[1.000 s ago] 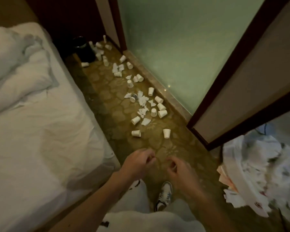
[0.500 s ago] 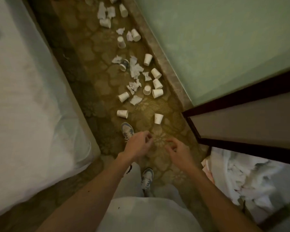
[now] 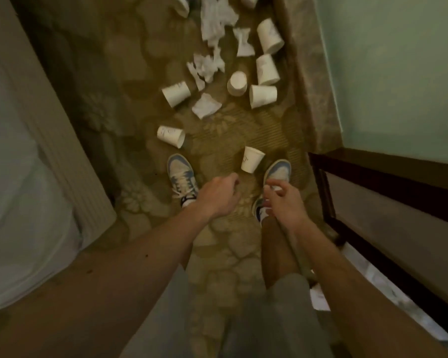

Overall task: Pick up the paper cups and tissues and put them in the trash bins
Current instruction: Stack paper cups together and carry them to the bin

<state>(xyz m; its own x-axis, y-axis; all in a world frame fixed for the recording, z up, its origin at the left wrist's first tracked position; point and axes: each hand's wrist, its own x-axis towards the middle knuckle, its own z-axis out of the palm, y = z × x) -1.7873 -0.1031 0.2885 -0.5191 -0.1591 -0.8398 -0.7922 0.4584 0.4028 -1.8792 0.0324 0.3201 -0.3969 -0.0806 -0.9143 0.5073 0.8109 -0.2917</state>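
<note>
Several white paper cups lie on the patterned carpet. The nearest cup (image 3: 252, 162) lies between my shoes, another cup (image 3: 171, 135) lies to its left, and a third cup (image 3: 176, 93) lies farther up. A crumpled tissue (image 3: 206, 106) lies beside that one, with more tissues (image 3: 207, 65) and cups (image 3: 263, 96) beyond. My left hand (image 3: 217, 196) hangs above the floor with loosely curled fingers and holds nothing. My right hand (image 3: 282, 200) hangs over my right shoe, fingers loosely bent, holding nothing. No trash bin is in view.
A white bed (image 3: 23, 177) fills the left side. A stone sill (image 3: 311, 99) and pale green wall (image 3: 398, 60) run along the right, with a dark wooden frame (image 3: 373, 171) below. My shoes (image 3: 181, 177) stand on the narrow carpet strip.
I have stepped forward along the carpet and the view has tilted down. The cups and tissues are now close in front of my feet. Both hands stay low and hold nothing.
</note>
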